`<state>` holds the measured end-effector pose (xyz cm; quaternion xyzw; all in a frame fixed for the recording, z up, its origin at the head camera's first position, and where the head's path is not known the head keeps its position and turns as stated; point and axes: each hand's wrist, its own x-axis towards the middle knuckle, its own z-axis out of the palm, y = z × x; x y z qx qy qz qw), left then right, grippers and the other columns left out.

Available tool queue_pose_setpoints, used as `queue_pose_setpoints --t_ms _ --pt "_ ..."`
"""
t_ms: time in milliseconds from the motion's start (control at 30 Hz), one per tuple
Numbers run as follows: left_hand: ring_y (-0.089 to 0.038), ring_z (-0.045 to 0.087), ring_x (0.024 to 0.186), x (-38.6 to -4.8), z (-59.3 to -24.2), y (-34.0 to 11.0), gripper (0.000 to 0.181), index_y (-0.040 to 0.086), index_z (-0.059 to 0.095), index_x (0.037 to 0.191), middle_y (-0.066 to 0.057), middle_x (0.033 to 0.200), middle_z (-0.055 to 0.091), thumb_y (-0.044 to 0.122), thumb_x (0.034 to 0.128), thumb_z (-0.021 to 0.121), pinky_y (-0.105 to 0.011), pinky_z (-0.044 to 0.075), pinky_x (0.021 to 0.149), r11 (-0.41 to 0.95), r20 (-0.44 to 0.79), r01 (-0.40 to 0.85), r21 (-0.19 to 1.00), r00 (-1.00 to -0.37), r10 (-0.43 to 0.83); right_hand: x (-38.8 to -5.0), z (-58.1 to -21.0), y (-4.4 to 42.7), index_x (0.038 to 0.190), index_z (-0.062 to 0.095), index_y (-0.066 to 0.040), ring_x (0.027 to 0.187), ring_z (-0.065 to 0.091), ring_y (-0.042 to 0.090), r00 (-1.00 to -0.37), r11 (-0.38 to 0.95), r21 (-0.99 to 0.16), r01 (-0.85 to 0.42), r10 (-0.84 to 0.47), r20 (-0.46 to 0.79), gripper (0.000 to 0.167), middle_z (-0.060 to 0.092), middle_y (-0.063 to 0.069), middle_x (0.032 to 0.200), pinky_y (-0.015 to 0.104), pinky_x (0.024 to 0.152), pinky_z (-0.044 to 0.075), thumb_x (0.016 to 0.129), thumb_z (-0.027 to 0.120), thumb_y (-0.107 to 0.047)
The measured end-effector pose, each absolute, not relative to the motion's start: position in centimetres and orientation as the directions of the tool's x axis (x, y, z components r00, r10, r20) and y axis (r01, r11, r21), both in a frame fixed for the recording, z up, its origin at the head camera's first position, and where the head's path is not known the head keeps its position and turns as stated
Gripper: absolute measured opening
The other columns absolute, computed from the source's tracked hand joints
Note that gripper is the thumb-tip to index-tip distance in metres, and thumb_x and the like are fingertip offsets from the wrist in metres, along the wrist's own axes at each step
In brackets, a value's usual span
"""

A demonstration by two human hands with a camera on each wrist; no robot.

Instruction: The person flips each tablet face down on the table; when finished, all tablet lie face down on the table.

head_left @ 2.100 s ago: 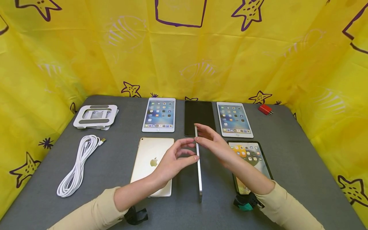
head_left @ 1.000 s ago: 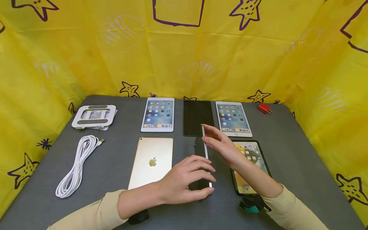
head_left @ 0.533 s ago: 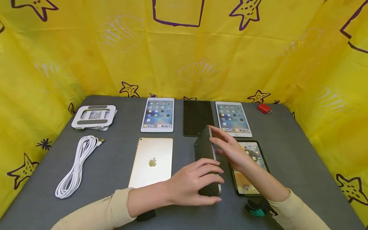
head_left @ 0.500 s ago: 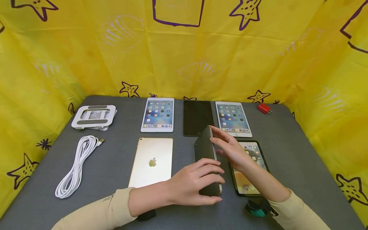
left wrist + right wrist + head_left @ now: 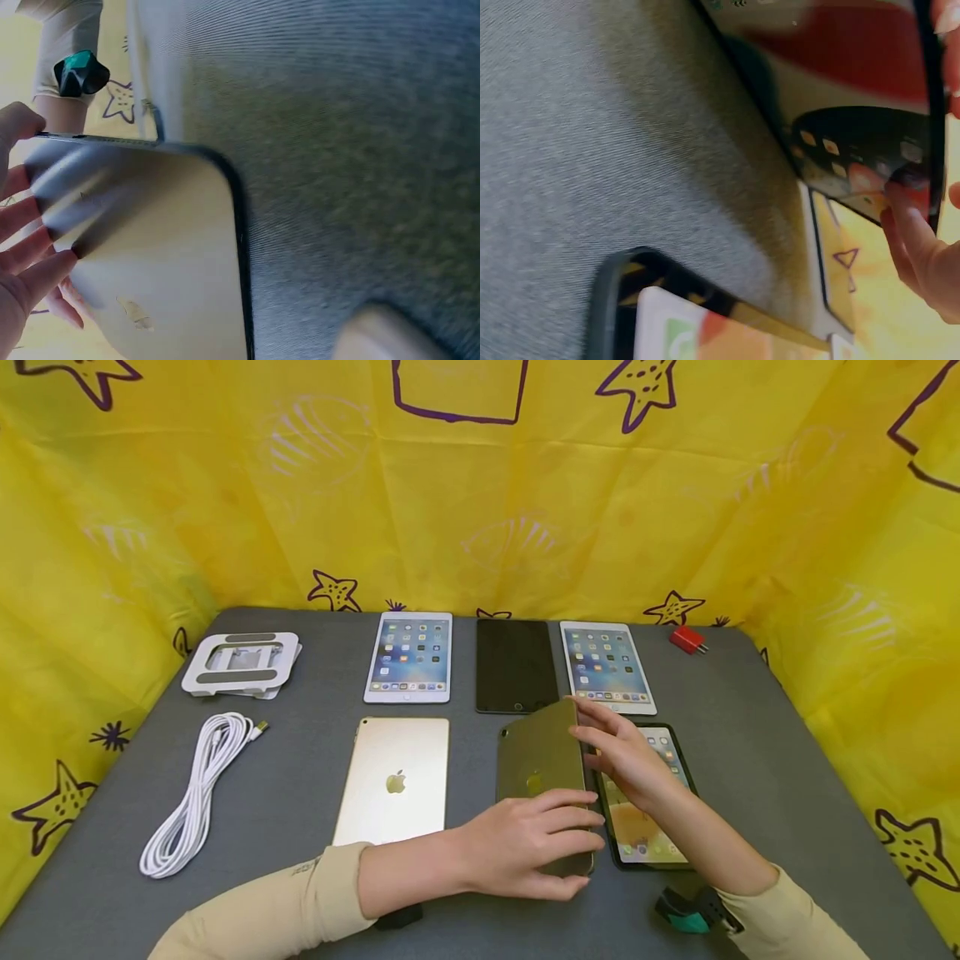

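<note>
While left grip (image 5: 521, 845) holds tilted tablet (image 5: 536, 760) by near end, right grip (image 5: 628, 758) pinches far corner; table (image 5: 292, 789) beneath.

Bright head view, blurry wrist views, sheen on tilted tablet (image 5: 187, 251)

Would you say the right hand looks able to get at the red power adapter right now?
Probably not yet: the right hand holds the tilted iPad by its edge, though nothing covers the red power adapter.
</note>
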<state>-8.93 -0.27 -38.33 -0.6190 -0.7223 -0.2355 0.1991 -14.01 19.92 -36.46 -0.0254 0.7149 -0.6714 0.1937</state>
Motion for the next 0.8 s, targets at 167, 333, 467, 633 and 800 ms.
queue_pose_setpoints --t_ms 167,333,467,633,800 --pt "-0.018 0.046 0.131 -9.0 -39.2 -0.3 0.031 0.013 0.069 0.117 -0.003 0.125 0.063 0.032 0.0935 0.062 -0.019 0.033 0.106 0.138 0.433 0.981 0.138 -0.185 0.882 -14.2 -37.4 20.1 0.153 0.017 0.002 0.138 0.027 0.038 -0.903 0.088 -0.957 0.275 -0.317 -0.289 0.062 0.018 0.022 0.157 0.045 0.102 0.04 0.101 0.046 -0.016" --pt "-0.02 0.046 0.131 -9.0 -39.8 0.0 0.032 0.015 0.067 0.121 -0.003 0.128 0.062 0.034 0.096 0.059 -0.022 0.031 0.109 0.169 0.288 0.979 0.111 -0.195 0.938 -14.4 -38.4 20.0 0.153 0.014 0.004 0.136 0.028 0.037 -0.886 0.071 -0.939 0.336 -0.314 -0.341 0.064 0.02 0.024 0.155 0.044 0.104 0.037 0.1 0.045 -0.015" --pt "-0.019 0.046 0.131 -9.0 -40.2 0.4 0.032 0.018 0.066 0.122 0.0 0.128 0.061 0.035 0.0968 0.058 -0.022 0.03 0.11 0.194 0.199 0.979 0.054 -0.201 0.959 -14.5 -39.0 19.8 0.153 0.009 0.007 0.143 0.016 0.04 -0.876 0.053 -0.929 0.367 -0.316 -0.364 0.067 0.009 0.022 0.159 0.056 0.114 0.019 0.1 0.045 -0.014" --pt "-0.018 0.047 0.129 -9.1 -40.8 0.9 0.031 0.019 0.067 0.119 0.002 0.126 0.062 0.038 0.096 0.058 -0.023 0.031 0.109 0.208 0.144 0.978 -0.004 -0.205 0.968 -14.4 -39.5 19.7 0.152 0.005 0.009 0.146 0.006 0.04 -0.869 0.037 -0.921 0.387 -0.32 -0.378 0.067 0.001 0.021 0.161 0.053 0.116 0.011 0.1 0.043 -0.012" --pt "-0.017 0.048 0.127 -9.2 -41.1 1.3 0.028 0.021 0.067 0.116 0.004 0.124 0.062 0.038 0.095 0.059 -0.023 0.032 0.109 0.22 0.113 0.975 -0.029 -0.216 0.97 -14.2 -39.8 19.6 0.153 0.001 0.007 0.147 0.0 0.036 -0.865 0.03 -0.925 0.38 -0.343 -0.366 0.071 -0.003 0.02 0.161 0.05 0.117 0.008 0.099 0.045 -0.01"
